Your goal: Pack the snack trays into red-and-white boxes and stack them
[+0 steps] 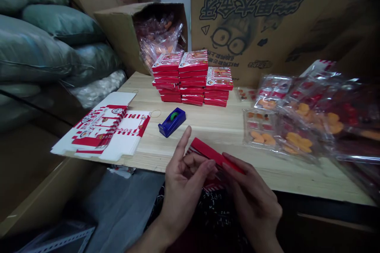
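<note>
Both my hands hold a red-and-white striped carton (210, 153) just over the table's front edge. My left hand (187, 178) pinches it between thumb and bent fingers, with the index finger stretched out away from it. Around the carton's right end, my right hand (252, 195) has its fingers closed along the red side. Part of the carton is hidden behind my fingers. Beyond my left hand stands a blue tape dispenser (173, 122) with a green core. To the left lies a pile of flat printed cartons (101, 130).
Stacks of folded red boxes (192, 77) stand at the back of the wooden table (213, 122). Clear packets with orange pieces (297, 126) are heaped at right. An open cardboard box (118, 31) holds plastic-wrapped items. Stuffed sacks (35, 43) are piled at left.
</note>
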`<state>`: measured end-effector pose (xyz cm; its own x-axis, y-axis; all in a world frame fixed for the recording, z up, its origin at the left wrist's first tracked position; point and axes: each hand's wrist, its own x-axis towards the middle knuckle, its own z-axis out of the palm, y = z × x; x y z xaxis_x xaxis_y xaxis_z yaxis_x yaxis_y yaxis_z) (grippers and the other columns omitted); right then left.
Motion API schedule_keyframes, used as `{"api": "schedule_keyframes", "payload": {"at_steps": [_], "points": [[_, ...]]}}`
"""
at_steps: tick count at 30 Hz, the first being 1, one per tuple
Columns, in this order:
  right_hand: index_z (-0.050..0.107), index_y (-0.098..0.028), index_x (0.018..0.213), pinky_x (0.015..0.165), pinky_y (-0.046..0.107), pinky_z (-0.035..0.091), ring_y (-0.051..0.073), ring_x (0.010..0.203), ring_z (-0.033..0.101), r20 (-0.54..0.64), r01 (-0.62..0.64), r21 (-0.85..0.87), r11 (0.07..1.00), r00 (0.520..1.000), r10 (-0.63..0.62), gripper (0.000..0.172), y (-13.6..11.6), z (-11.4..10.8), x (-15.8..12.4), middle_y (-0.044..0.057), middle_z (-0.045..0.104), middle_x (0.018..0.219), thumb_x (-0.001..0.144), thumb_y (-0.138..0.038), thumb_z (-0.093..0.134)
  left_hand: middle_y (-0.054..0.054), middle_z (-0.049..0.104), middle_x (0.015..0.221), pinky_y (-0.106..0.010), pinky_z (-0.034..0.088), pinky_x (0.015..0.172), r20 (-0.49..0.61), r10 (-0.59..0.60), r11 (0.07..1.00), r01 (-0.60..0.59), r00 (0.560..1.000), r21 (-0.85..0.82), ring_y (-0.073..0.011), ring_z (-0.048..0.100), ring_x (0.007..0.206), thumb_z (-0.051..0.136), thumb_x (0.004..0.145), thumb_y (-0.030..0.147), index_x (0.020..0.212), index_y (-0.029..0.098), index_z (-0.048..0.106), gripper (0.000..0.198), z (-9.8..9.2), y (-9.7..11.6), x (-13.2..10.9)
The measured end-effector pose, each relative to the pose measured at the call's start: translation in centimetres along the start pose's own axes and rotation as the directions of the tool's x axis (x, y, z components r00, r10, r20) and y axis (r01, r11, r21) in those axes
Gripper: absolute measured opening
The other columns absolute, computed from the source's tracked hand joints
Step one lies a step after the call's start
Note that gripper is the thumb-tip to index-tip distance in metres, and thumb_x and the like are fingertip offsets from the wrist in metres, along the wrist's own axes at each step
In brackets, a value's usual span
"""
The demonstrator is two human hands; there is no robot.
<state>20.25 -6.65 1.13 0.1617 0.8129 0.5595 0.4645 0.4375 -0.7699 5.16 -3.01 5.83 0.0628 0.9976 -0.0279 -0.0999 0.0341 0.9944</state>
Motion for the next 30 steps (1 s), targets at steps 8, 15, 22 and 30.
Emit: {"api": "schedule_keyframes", "payload": {"at_steps": [8, 15, 22, 30], "points": [[0.065, -0.035, 0.138, 0.093, 0.041, 0.065, 0.023, 0.117, 0.069, 0.057, 0.127, 0.078, 0.989, 0.990, -0.132, 0.055, -0.3, 0.0, -0.3, 0.006, 0.069, 0.131, 0.096, 0.000, 0.058, -0.002, 0.079, 0.075, -0.033, 0.061, 0.074, 0.051, -0.165, 0.969, 0.171, 0.985, -0.176, -0.0181, 0.074, 0.066, 0.081, 0.085, 0.034, 0.162, 0.020, 0.025, 0.097, -0.8, -0.6, -0.4], [0.054, -0.037, 0.149, 0.097, 0.041, 0.060, 0.023, 0.119, 0.061, 0.295, 0.005, 0.128, 0.992, 0.955, -0.043, 0.053, 0.7, -0.4, 0.7, 0.010, 0.057, 0.128, 0.104, -0.012, 0.045, 0.004, 0.068, 0.053, -0.021, 0.041, 0.051, 0.036, -0.121, 0.985, 0.116, 0.992, 0.132, -0.0111, 0.055, 0.045, 0.079, 0.086, 0.039, 0.147, 0.020, 0.052, 0.070, -2.2, -1.2, 1.0], [0.059, -0.041, 0.143, 0.093, 0.040, 0.056, 0.022, 0.114, 0.059, 0.219, -0.185, 0.136, 0.973, 0.964, 0.152, 0.046, 1.6, -1.1, 0.6, 0.006, 0.058, 0.122, 0.106, -0.018, 0.047, -0.002, 0.072, 0.083, -0.030, 0.052, 0.078, 0.124, 0.156, 0.789, -0.199, 0.980, 0.582, -0.0177, 0.065, 0.076, 0.075, 0.089, 0.041, 0.129, 0.028, 0.073, 0.042, -5.5, -3.3, 3.0], [0.066, -0.034, 0.137, 0.099, 0.040, 0.055, 0.022, 0.114, 0.063, 0.196, -0.302, 0.132, 0.944, 0.942, 0.274, 0.036, 5.5, -1.5, 1.2, 0.007, 0.064, 0.119, 0.107, -0.027, 0.049, -0.010, 0.075, 0.129, -0.038, 0.057, 0.094, 0.419, -0.086, 0.905, -0.105, 0.904, 0.412, -0.0291, 0.070, 0.113, 0.057, 0.100, 0.044, 0.135, 0.024, 0.069, 0.042, -6.1, -6.8, 8.0]]}}
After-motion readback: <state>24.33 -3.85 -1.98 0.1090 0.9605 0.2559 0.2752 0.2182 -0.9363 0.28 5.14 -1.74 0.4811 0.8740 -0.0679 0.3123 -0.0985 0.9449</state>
